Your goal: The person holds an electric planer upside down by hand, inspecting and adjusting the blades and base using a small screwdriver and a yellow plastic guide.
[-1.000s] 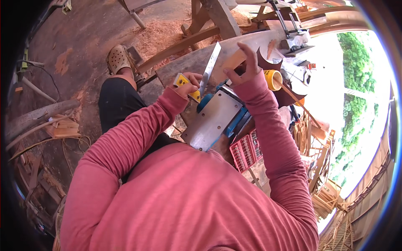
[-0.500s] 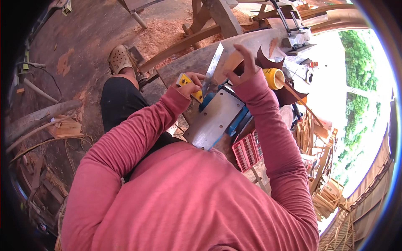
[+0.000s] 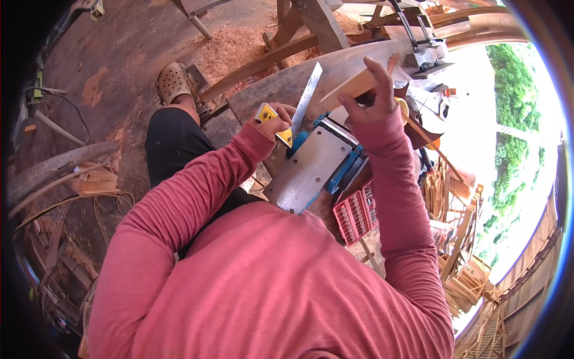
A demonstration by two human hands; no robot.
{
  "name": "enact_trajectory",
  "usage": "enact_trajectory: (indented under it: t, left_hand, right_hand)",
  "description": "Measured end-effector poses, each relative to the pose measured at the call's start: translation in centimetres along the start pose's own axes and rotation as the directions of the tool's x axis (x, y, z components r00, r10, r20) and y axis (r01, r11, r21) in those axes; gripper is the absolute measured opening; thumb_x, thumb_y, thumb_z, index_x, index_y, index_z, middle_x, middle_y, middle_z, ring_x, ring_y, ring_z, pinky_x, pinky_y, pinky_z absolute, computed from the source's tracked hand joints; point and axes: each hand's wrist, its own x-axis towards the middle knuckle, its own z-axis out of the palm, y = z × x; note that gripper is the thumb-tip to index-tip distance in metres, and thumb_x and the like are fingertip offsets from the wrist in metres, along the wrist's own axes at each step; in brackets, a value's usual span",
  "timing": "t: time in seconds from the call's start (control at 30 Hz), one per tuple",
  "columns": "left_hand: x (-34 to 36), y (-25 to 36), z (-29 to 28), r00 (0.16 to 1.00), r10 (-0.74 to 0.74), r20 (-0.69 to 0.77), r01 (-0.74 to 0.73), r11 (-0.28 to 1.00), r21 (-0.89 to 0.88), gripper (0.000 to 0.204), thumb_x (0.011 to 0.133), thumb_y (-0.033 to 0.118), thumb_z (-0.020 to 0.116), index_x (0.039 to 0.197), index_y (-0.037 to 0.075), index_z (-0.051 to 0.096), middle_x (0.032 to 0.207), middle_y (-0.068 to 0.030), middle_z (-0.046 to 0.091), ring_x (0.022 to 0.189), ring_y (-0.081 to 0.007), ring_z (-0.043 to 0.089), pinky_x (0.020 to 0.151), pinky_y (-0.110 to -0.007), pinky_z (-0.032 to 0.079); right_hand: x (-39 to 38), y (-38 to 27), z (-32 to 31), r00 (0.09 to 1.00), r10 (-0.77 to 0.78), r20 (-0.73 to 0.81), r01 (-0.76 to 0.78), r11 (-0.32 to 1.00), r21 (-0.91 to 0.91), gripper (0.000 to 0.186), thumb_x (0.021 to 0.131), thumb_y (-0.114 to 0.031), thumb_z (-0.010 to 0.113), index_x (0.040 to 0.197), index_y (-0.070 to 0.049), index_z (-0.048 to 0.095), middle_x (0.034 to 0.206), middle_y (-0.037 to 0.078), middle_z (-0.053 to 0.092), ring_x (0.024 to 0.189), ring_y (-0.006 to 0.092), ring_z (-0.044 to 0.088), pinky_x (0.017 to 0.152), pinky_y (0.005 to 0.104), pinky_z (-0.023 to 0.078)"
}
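My left hand is closed on the yellow stock of a try square, its steel blade slanting up and away. An electric hand planer with a blue body lies sole-up in front of me, its flat metal base facing upward. My right hand is beyond the planer's far right end. Its thumb and forefinger are around a pale flat piece of wood; the other fingers are mostly hidden. Behind my right wrist, a yellow round container is partly covered.
Curled brown sandpaper lies right of my right wrist. A red case of small bits sits beside the planer. Wood offcuts are piled at the right. Sawdust covers the floor ahead, near a wooden trestle.
My right hand has shifted right, and the pale wood piece now shows at a different angle between its fingers. More of the planer's far end is uncovered. The left hand keeps the square.
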Motion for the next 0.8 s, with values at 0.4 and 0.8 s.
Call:
enact_trajectory:
  t: [0.4, 0.8]
  left_hand:
    - [0.3, -0.7, -0.4, 0.999, 0.043, 0.033, -0.043, 0.999, -0.022, 0.009, 0.080, 0.007, 0.065, 0.088, 0.004, 0.068, 0.128, -0.0161, 0.070, 0.106, -0.0218, 0.066, 0.096, -0.034, 0.053]
    - [0.4, -1.3, -0.9, 0.999, 0.035, 0.039, -0.033, 0.998, -0.045, 0.010, 0.080, 0.007, 0.065, 0.088, 0.004, 0.069, 0.125, -0.0147, 0.070, 0.107, -0.0220, 0.066, 0.097, -0.034, 0.053]
  right_hand:
    - [-2.0, -2.3, -3.5, 0.985, -0.081, 0.151, 0.101, 0.986, -0.134, 0.075, 0.086, -0.003, 0.079, 0.154, -0.011, 0.048, 0.130, 0.019, 0.071, 0.109, 0.0343, 0.076, 0.092, 0.0385, 0.060]
    - [-0.8, -2.6, -2.5, 0.988, -0.112, 0.108, 0.120, 0.991, -0.064, 0.075, 0.086, -0.002, 0.083, 0.153, -0.005, 0.048, 0.121, 0.017, 0.073, 0.101, 0.0282, 0.077, 0.086, 0.0358, 0.061]
